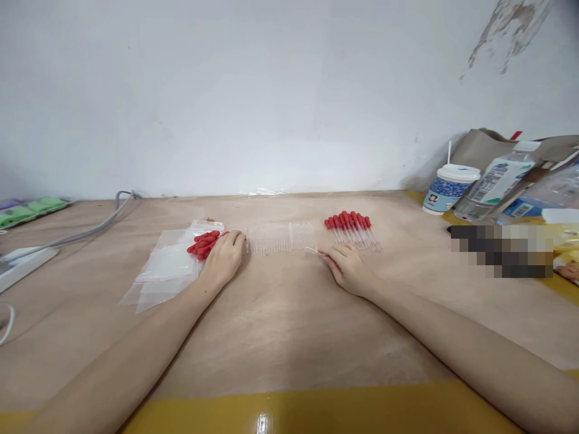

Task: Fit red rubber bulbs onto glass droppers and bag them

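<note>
My left hand (227, 256) lies at the right side of a pile of red rubber dropper bulbs (203, 246), its fingers curled together. A bit of red shows at its fingertips, so it appears to pinch one bulb. My right hand (347, 268) is closed on a thin clear glass tube (312, 250), whose end points left out of the fingers. Between the hands lies a row of clear glass tubes (280, 238), side by side. Just beyond my right hand are several droppers (350, 222) with red bulbs on their tubes, laid in a fan.
Clear plastic bags (167, 265) lie under and beside the loose bulbs. A grey cable (97, 226) runs along the left. At the right stand a paper cup (447, 190) with a straw and a tilted bottle (497, 184). Brown paper (280, 325) covers the table; a wall rises behind.
</note>
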`<state>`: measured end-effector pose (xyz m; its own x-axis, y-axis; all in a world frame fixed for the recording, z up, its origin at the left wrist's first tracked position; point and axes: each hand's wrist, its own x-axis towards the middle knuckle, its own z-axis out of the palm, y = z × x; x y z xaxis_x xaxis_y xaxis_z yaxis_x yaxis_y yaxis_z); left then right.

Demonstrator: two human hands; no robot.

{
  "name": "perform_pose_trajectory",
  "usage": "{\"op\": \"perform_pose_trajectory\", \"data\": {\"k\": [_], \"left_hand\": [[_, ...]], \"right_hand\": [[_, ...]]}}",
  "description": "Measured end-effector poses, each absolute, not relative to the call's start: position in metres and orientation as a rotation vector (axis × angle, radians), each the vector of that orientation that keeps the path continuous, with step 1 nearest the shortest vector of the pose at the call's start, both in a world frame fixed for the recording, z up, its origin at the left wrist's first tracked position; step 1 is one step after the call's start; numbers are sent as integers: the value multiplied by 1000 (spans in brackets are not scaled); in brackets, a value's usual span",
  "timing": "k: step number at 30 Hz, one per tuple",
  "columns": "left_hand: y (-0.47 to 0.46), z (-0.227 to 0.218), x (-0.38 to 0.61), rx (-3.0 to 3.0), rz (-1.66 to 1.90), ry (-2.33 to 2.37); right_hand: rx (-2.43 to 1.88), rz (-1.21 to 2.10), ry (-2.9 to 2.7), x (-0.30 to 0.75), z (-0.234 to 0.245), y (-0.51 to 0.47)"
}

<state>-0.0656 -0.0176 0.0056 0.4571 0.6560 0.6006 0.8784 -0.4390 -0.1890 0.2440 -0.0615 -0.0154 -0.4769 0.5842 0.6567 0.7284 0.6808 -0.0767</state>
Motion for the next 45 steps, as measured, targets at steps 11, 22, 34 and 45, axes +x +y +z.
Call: {"op": "perform_pose_trajectory", "data": {"k": [11,22,34,45], "left_hand": [[-74,14,-24,-3166,-842,-906],[-68,0,-5,-2854,-947,-1224],[-75,6,-3,-2997,-1154,-1142],[-81,6,-3,-3037,-1192,-1249]], "right_hand": [[-971,-142,-2268,243,-9,-68],[-913,-73,-2263,236,-6,-75],[-842,6,-2212,219,-2,-89],[-811,34,-2190,220,-5,-87]]}}
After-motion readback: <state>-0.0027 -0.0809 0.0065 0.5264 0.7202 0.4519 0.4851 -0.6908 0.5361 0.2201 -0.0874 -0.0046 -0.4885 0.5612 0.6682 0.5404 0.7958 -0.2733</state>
